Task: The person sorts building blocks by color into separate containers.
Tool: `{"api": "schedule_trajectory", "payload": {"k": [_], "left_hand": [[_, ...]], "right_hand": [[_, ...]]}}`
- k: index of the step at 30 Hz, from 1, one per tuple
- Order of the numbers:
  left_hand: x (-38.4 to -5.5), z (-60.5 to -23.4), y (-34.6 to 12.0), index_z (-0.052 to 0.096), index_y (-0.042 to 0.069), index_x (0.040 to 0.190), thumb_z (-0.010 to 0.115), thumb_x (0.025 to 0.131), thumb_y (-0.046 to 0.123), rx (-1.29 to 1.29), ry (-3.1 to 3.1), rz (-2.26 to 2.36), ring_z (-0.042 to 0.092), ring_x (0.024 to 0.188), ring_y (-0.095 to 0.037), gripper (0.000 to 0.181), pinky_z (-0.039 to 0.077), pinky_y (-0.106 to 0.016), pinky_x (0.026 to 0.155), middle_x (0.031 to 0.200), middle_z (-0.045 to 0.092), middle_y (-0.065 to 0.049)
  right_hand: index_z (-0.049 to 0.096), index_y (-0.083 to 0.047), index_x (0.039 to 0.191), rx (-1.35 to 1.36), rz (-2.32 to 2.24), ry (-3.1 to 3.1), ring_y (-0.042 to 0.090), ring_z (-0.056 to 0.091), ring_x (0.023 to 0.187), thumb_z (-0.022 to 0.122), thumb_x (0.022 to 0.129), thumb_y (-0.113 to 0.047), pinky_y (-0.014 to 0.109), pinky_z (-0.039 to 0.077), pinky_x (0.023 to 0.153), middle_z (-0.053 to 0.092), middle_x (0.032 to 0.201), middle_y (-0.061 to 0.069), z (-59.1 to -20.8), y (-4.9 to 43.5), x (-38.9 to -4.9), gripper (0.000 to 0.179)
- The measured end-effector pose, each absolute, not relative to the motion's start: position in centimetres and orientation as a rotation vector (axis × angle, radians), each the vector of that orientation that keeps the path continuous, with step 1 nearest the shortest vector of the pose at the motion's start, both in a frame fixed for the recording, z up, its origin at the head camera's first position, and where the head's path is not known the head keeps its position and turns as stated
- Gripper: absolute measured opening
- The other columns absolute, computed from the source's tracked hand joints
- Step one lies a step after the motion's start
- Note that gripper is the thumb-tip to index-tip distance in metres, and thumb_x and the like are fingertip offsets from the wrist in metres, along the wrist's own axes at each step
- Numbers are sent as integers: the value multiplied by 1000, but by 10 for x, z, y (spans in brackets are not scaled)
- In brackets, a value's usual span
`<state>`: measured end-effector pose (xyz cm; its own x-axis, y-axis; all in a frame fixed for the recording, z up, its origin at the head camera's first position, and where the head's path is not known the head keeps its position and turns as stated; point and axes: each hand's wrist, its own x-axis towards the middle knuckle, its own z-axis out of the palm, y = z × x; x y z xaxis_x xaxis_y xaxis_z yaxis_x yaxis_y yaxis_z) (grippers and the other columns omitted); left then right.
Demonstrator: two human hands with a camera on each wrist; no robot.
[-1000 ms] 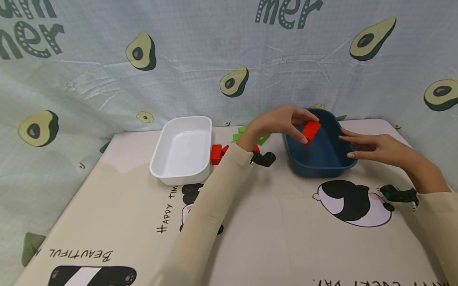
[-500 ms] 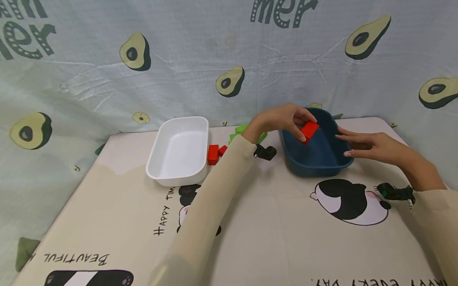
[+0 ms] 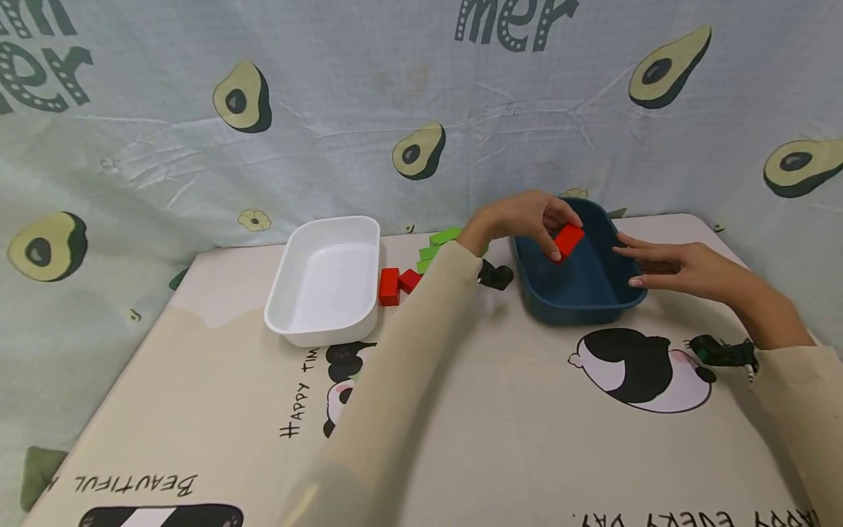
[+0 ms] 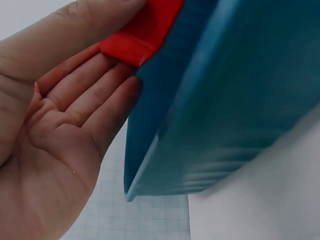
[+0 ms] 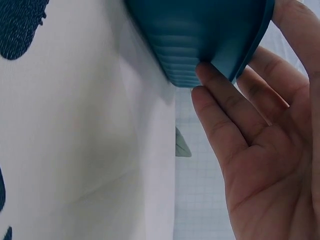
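Note:
My left hand (image 3: 527, 219) pinches a red toy block (image 3: 567, 241) between thumb and fingers, over the opening of a dark blue plastic bin (image 3: 579, 315). In the left wrist view the red block (image 4: 142, 37) sits beside the bin's rim, partly cut off by the frame edge. On the bin's other side is my right hand (image 3: 698, 271), its fingers fairly straight and resting against the right rim. The right wrist view shows fingertips (image 5: 207, 72) touching the blue bin (image 5: 190, 40) near a corner.
A white bin (image 3: 323, 285) stands to the left. Red blocks (image 3: 389, 286) lie beside it, and green blocks (image 3: 431, 252) lie behind my left forearm, partly hidden. A fabric sheet (image 3: 342, 88) with avocado prints hangs behind the table (image 3: 500, 439).
The camera view has shifted slightly, so everything sits a little differently in frame. My left hand still holds the red block over the blue bin; the right hand stays at its rim.

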<state>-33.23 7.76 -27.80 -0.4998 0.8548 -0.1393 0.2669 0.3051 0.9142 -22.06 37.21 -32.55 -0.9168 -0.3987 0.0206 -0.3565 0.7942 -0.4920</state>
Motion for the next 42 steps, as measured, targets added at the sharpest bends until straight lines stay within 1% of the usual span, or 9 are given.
{"api": "schedule_trajectory", "payload": {"k": [6,13,26,29,32,34,35,40,42], "left_hand": [[-338,-281,86,59,-2,136,80,81,-8,987,1932,1177,62,119,-16,59,53,-19,96,136,63,-12],[-344,-285,95,59,-4,135,77,81,-14,970,1883,1185,62,121,-21,59,56,-24,94,138,62,-16],[-341,-283,113,59,-3,135,72,77,-25,821,1864,1101,54,130,-20,64,57,-24,91,143,56,-13],[-342,-284,116,60,-2,135,71,77,-26,772,1883,1055,53,131,-20,64,58,-25,91,143,55,-11],[-344,-285,119,62,2,135,72,78,-24,733,1929,1003,51,132,-17,63,57,-24,90,144,55,-7],[-345,-286,120,62,4,135,73,79,-23,709,1952,976,51,131,-16,63,57,-23,91,144,55,-5],[-345,-286,120,61,4,136,72,80,-22,704,1958,966,50,132,-16,63,56,-22,91,144,55,-5],[-346,-287,118,54,5,144,72,85,-15,761,1988,919,44,140,-14,65,51,-19,99,151,51,-4],[-345,-285,117,52,6,147,73,87,-11,814,2013,882,41,143,-13,66,48,-17,101,153,48,-3]], "right_hand": [[57,-24,147,-624,-781,2891,-20,33,125,75,94,-31,-3,31,87,38,161,2,-326,372,-221,57],[55,-19,148,-631,-815,2876,-26,41,111,75,94,-28,-4,34,87,38,161,7,-325,372,-221,58],[56,-20,148,-602,-811,2874,-25,42,111,75,94,-29,-4,34,87,37,161,6,-324,371,-221,58],[56,-22,148,-589,-771,2886,-10,48,125,76,94,-30,0,36,88,37,161,5,-323,371,-222,58],[56,-22,147,-610,-736,2897,20,48,138,76,93,-30,12,40,91,38,161,3,-322,372,-223,58],[56,-22,147,-626,-712,2907,33,45,140,76,93,-30,15,41,91,38,161,2,-322,372,-223,58],[57,-22,147,-635,-714,2908,32,45,140,76,93,-28,13,40,91,38,161,2,-322,373,-223,58],[57,-21,146,-649,-758,2908,-11,45,125,78,92,-23,0,38,85,39,160,1,-323,374,-223,58],[57,-20,146,-654,-778,2904,-22,41,117,78,91,-21,-1,38,84,39,160,2,-324,375,-224,59]]}}
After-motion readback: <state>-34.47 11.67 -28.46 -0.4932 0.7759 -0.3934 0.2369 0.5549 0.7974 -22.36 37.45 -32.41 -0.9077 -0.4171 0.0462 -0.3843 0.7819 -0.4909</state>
